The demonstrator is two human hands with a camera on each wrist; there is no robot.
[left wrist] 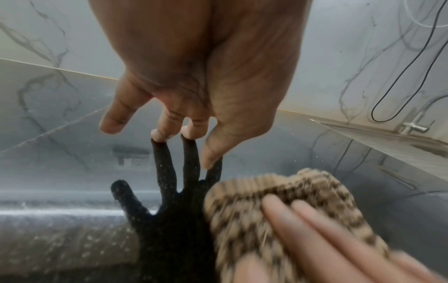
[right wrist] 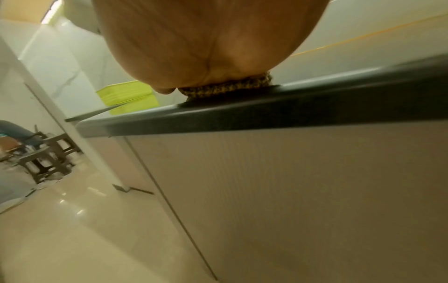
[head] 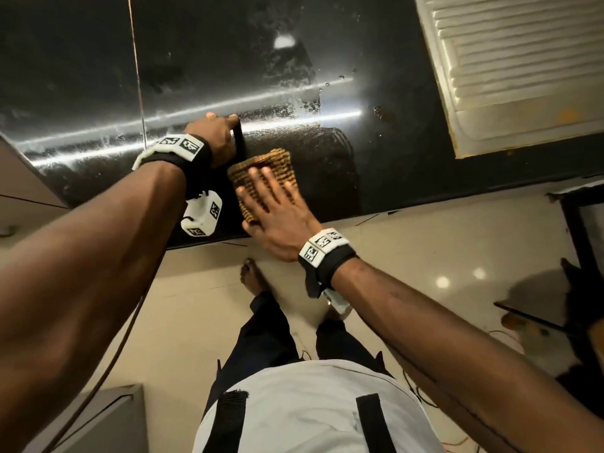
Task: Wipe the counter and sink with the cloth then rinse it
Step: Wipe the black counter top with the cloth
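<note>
A tan and brown checked cloth (head: 261,171) lies folded on the wet black counter (head: 228,60), close to its front edge. My right hand (head: 271,197) presses flat on the cloth with its fingers spread and straight. In the right wrist view only the heel of the right hand (right wrist: 206,47) shows, bearing on the cloth (right wrist: 227,86). My left hand (head: 219,125) is just left of the cloth, fingers extended, fingertips (left wrist: 160,136) touching the counter (left wrist: 72,191). The cloth (left wrist: 278,201) and my right hand's fingers (left wrist: 315,229) appear blurred in the left wrist view.
A white ribbed drain tray (head: 523,60) sits at the counter's right. A brown stain (head: 380,112) lies right of the cloth. A faucet (left wrist: 412,127) stands far right by the wall. Beige cabinet fronts (right wrist: 290,191) and tiled floor (head: 408,256) lie below the counter edge (right wrist: 266,114).
</note>
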